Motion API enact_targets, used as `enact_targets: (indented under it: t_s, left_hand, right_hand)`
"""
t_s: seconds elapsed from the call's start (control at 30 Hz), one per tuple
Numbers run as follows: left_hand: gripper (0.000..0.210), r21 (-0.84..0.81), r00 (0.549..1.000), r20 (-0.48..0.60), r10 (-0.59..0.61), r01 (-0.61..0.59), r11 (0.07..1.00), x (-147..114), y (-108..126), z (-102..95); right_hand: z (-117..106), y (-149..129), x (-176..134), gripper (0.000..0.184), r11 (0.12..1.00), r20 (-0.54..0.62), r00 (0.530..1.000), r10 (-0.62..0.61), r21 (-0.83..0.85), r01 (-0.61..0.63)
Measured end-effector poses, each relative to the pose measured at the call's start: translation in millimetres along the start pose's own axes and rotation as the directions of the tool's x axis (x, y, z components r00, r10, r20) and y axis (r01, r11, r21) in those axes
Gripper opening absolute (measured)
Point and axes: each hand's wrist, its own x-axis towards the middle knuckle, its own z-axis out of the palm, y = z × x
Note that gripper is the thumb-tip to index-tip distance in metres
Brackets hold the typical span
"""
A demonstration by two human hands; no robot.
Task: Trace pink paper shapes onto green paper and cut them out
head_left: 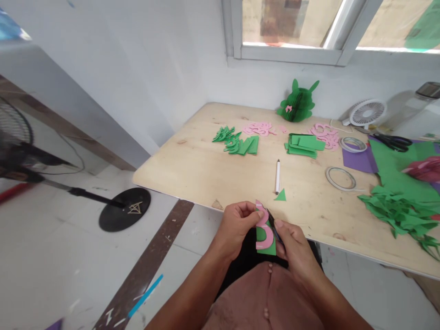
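Note:
At the table's front edge, my left hand [237, 229] pinches a pink paper cutout [264, 229] shaped like a 3, laid over a piece of green paper [267, 250]. My right hand [292, 238] is closed on dark-handled scissors [275, 227], whose blades lie along the right side of the two papers. Most of the scissors' handles are hidden by my fingers. Just beyond my hands, a small green paper triangle [282, 195] lies beside a white pen [277, 178].
Green cutouts [233, 143], pink cutouts [258, 129] and stacked green strips [304, 145] lie across the table [178, 158]. Tape rolls [341, 178], black scissors [395, 142] and green scraps [398, 213] are on the right. A floor fan's base [125, 208] stands left.

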Motion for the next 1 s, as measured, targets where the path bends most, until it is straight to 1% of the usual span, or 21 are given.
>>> enact_targets:
  t_s: [0.33,0.6,0.8,1.0]
  left_hand:
    - [0.023,0.021,1.0,0.01,0.012,-0.012,1.0,0.1,2.4,-0.2]
    - [0.022,0.053,0.999,0.031,0.017,-0.019,0.998,-0.3,5.2,-0.8]
    - [0.018,0.068,0.999,0.029,0.017,-0.019,0.998,0.5,8.2,-3.1]
    - [0.017,0.087,0.998,0.062,0.026,-0.032,0.996,1.9,8.3,-4.1]
  right_hand:
    - [1.9,-5.7,-0.9,0.049,1.0,-0.003,1.0,0.008,-0.01,-0.008]
    - [0.5,-6.8,-0.2,0.05,0.999,-0.001,1.0,-0.014,-0.029,0.014]
    - [-1.3,-12.0,-1.2,0.051,0.998,0.03,0.999,-0.022,-0.06,0.024]
    - [-2.6,-13.3,-2.2,0.051,0.996,0.05,0.998,-0.032,-0.083,0.036]
